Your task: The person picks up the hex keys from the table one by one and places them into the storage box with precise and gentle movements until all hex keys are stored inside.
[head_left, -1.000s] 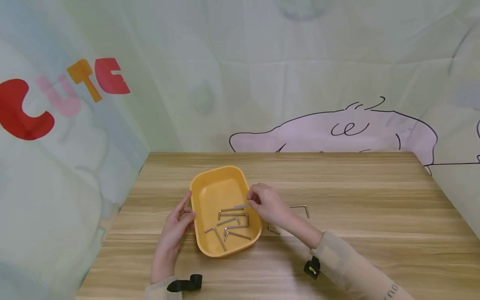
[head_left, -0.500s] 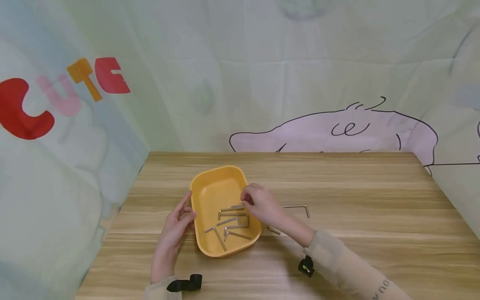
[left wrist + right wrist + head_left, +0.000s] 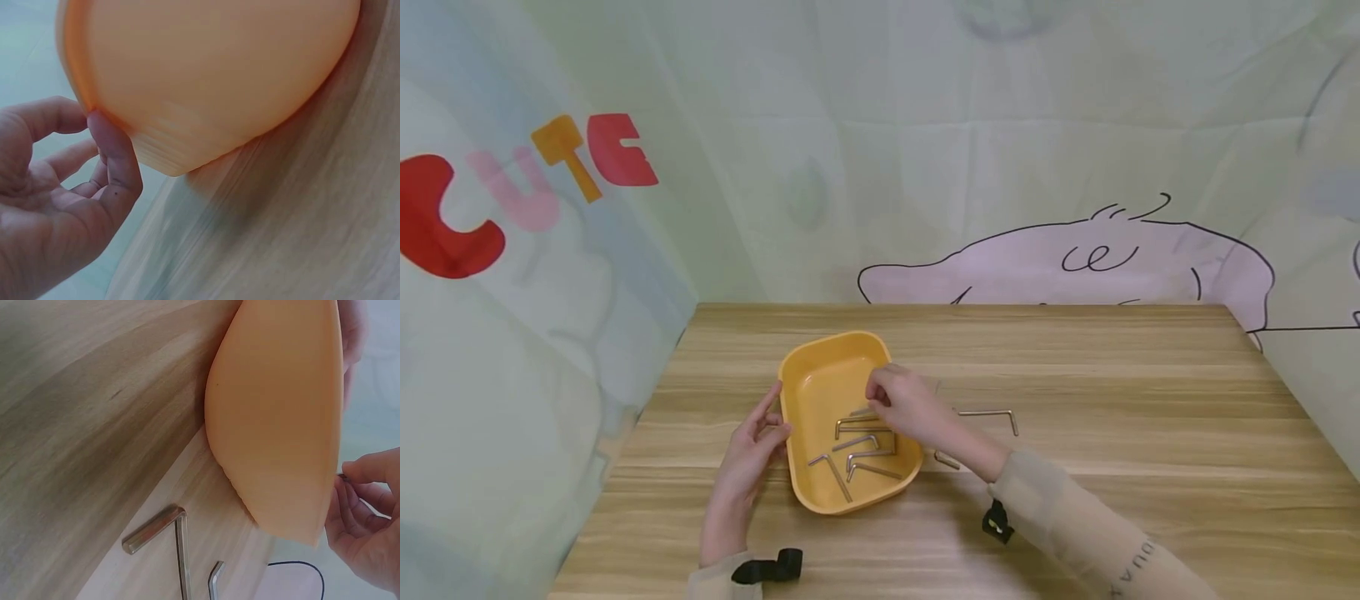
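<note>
A yellow tray [image 3: 838, 375] stands on the table with several L-shaped hex keys [image 3: 832, 475] lying in its near half. My left hand [image 3: 751, 454] holds the tray's left side; in the left wrist view the thumb [image 3: 115, 147] presses the outer wall and the forefinger is at the rim. My right hand [image 3: 908, 406] reaches over the tray's right rim and pinches another hex key [image 3: 860, 412], its end poking out past the fingertips. Most of that key is hidden by the hand. In the right wrist view a small dark tip shows at the right hand [image 3: 369, 512].
Right of the tray, a hex key [image 3: 988, 412] lies on the wooden table [image 3: 1112, 375], and the bent end of another [image 3: 947, 460] shows below the right forearm. A printed cloth [image 3: 820, 208] hangs behind the table and along its left.
My right hand has moved left, farther in over the tray, carrying the pinched hex key with it. My left hand and the tray have stayed in place.
</note>
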Demonstrator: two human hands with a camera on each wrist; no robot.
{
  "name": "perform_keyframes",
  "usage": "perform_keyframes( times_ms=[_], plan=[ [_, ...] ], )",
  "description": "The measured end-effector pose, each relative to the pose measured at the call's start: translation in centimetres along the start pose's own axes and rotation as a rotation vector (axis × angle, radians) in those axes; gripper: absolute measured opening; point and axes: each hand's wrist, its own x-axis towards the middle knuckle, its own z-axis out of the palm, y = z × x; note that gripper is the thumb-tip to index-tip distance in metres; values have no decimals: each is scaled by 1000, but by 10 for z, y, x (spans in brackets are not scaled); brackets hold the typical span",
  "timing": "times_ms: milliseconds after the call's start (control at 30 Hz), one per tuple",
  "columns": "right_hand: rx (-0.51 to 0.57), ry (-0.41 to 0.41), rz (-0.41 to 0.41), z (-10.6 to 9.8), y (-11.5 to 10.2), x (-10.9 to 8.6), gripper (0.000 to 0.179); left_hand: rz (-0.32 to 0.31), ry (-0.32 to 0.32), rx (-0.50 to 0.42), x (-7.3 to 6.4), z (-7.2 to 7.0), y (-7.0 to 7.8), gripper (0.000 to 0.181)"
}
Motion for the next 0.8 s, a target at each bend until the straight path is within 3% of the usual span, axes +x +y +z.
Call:
perform_keyframes(
  times_ms=[467,800],
  plan=[
    [-104,-73,-96,7,2,24,4,-19,-6,1,0,-3,1,67],
    [-166,-165,-92,17,3,30,7,40,-35,4,1,-3,-3,68]
  ],
)
